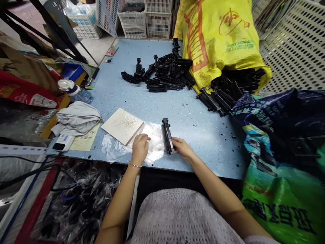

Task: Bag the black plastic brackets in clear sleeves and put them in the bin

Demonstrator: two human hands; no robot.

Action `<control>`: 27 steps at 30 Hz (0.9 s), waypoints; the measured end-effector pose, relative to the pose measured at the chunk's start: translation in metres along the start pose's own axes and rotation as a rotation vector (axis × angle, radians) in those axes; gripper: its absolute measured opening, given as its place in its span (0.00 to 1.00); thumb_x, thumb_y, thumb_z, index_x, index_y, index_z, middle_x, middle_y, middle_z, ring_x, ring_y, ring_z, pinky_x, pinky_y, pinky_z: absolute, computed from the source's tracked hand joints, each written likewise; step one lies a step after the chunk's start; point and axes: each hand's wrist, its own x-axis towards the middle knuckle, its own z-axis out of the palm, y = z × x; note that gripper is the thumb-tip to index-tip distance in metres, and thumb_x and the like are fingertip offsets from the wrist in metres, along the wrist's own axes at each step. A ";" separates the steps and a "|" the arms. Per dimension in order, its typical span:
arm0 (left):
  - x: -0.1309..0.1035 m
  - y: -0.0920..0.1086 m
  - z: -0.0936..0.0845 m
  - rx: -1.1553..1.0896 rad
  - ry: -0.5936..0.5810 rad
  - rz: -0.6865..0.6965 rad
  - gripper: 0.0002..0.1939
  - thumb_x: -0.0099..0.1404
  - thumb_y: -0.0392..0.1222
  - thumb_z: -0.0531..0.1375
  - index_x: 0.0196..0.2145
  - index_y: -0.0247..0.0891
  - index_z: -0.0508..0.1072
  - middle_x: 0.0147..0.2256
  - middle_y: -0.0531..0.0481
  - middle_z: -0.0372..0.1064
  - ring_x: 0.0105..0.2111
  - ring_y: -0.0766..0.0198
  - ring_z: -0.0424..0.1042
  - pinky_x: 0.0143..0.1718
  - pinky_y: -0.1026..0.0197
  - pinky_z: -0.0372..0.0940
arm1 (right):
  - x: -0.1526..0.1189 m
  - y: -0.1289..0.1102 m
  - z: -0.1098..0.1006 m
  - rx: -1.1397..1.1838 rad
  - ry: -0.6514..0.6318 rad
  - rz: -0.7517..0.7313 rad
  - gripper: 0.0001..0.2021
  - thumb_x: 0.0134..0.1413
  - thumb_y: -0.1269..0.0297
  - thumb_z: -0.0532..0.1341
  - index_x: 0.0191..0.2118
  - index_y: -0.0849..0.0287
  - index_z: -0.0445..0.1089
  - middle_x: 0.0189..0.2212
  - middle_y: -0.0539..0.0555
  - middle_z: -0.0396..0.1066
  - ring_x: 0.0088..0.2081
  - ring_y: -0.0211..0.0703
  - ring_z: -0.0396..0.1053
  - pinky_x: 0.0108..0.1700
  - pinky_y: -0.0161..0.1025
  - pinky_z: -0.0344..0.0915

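A long black plastic part stands out over the blue tabletop, close to the front edge. My right hand has its fingers closed on the lower right side of this part. My left hand is over a white plastic bag, its fingers curled together at the right corner of a beige square board. Tiny pieces lie scattered on the board. Whatever the left fingers hold, if anything, is too small to make out.
Black parts are heaped at the back, and more spill from a yellow sack. A green bag stands at the right. Grey cloth, a bottle and a white device are at the left.
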 end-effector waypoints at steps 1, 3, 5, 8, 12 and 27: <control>0.001 -0.001 -0.001 0.104 -0.046 0.060 0.16 0.58 0.27 0.53 0.36 0.38 0.77 0.41 0.44 0.73 0.46 0.55 0.70 0.52 0.49 0.64 | -0.005 -0.002 -0.001 -0.022 0.012 -0.038 0.20 0.47 0.51 0.68 0.42 0.60 0.76 0.27 0.49 0.73 0.25 0.36 0.67 0.28 0.33 0.63; 0.005 -0.004 -0.002 0.176 -0.117 0.103 0.21 0.58 0.25 0.51 0.42 0.38 0.78 0.45 0.43 0.73 0.49 0.54 0.70 0.55 0.47 0.64 | -0.016 -0.006 -0.003 -0.070 -0.042 -0.073 0.18 0.50 0.53 0.67 0.44 0.59 0.76 0.30 0.50 0.74 0.28 0.36 0.69 0.31 0.34 0.65; 0.008 -0.004 -0.003 0.108 -0.146 0.098 0.24 0.60 0.25 0.50 0.49 0.38 0.76 0.51 0.43 0.71 0.52 0.56 0.69 0.57 0.49 0.64 | -0.024 -0.007 -0.002 -0.123 -0.199 -0.002 0.16 0.52 0.54 0.66 0.42 0.60 0.76 0.30 0.51 0.75 0.28 0.37 0.70 0.31 0.35 0.66; 0.007 0.002 -0.008 0.009 -0.122 0.098 0.25 0.64 0.28 0.51 0.56 0.40 0.70 0.57 0.43 0.66 0.57 0.58 0.66 0.59 0.52 0.63 | -0.023 -0.002 0.001 -0.149 -0.300 0.133 0.17 0.52 0.53 0.66 0.41 0.63 0.74 0.25 0.52 0.73 0.22 0.37 0.68 0.26 0.36 0.66; -0.011 0.015 -0.018 0.075 -0.162 0.222 0.21 0.67 0.29 0.50 0.54 0.42 0.70 0.59 0.42 0.62 0.57 0.58 0.66 0.57 0.51 0.65 | -0.008 0.004 0.008 -0.002 -0.227 0.104 0.34 0.49 0.59 0.69 0.60 0.58 0.59 0.25 0.50 0.72 0.22 0.41 0.71 0.24 0.38 0.69; -0.039 0.028 -0.015 0.028 -0.303 0.371 0.39 0.63 0.23 0.46 0.69 0.49 0.49 0.66 0.46 0.52 0.66 0.56 0.54 0.67 0.47 0.54 | -0.008 0.007 0.040 0.050 -0.225 -0.117 0.41 0.53 0.59 0.67 0.68 0.49 0.47 0.26 0.46 0.72 0.21 0.35 0.66 0.24 0.33 0.65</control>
